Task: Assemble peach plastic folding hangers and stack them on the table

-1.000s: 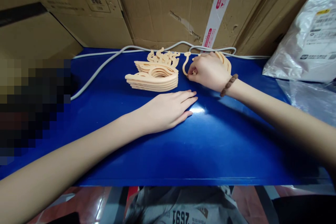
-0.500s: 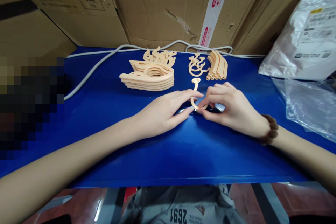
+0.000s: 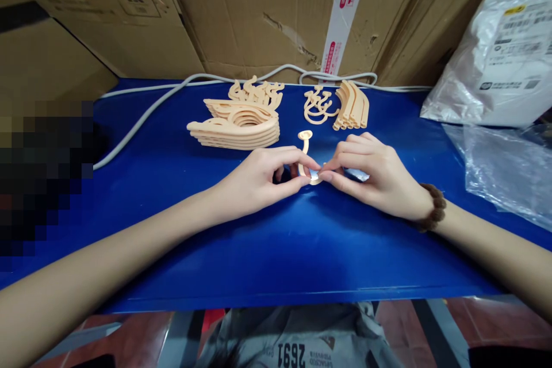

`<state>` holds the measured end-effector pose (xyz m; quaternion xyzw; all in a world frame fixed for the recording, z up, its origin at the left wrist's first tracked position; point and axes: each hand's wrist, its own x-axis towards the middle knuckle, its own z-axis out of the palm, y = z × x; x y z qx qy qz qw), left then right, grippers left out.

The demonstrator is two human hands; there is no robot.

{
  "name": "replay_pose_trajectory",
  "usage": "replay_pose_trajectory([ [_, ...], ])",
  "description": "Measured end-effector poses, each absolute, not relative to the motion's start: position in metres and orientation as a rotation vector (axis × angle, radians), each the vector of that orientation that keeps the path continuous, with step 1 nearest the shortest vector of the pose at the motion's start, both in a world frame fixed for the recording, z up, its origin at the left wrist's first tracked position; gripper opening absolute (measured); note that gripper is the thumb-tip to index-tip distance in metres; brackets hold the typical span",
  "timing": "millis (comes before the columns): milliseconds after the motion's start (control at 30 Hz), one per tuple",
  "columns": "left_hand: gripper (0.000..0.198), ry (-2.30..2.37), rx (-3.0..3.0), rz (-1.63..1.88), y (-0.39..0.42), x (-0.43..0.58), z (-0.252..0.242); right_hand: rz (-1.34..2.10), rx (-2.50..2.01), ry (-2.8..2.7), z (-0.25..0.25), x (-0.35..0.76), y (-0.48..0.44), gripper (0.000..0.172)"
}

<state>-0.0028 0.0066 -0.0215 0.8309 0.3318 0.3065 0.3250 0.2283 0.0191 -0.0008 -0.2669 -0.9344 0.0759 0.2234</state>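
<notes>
A cream plastic hook (image 3: 305, 144) with a flat round end stands in front of me, that end pointing away from me. My left hand (image 3: 259, 184) pinches its curved part between thumb and fingers. On the other side, the thumb and fingertips of my right hand (image 3: 368, 172) are closed at the same curve and cover its tip. The two hands' fingertips almost meet. Behind the hook lie several similar loose hooks (image 3: 318, 118) and a bundle of curved tube pieces (image 3: 352, 106). To the left is a stack of flat curved hanger pieces (image 3: 241, 137).
Wavy cream pieces (image 3: 256, 92) lie behind the stack. A white cable (image 3: 149, 115) runs along the back of the blue table (image 3: 276, 259). Cardboard boxes (image 3: 241, 11) form a wall behind it. A plastic-wrapped package (image 3: 487, 69) and clear film (image 3: 509, 178) are at the right.
The hook has turned and shifted slightly left between my fingers. My left fingers have bent into a closer pinch on it. The view has swung slightly right.
</notes>
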Motion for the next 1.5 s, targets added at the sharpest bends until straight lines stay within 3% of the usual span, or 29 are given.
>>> replay_pose_trajectory([
  [433,0.018,0.815,2.155,0.751,0.008,-0.004,-0.023,-0.440,-1.587,-2.436,-0.003,0.277,0.072,0.035],
  [800,0.018,0.810,2.151,0.719,0.009,-0.004,-0.023,-0.445,-1.647,-2.608,0.006,0.271,0.068,0.031],
  [1000,0.014,0.823,2.162,0.709,0.007,-0.005,-0.019,-0.627,-1.402,-2.654,0.020,0.257,0.032,0.029],
  [1500,0.019,0.895,2.016,1.128,0.002,-0.009,-0.008,0.222,-0.613,-2.820,0.012,0.224,-0.024,0.028],
])
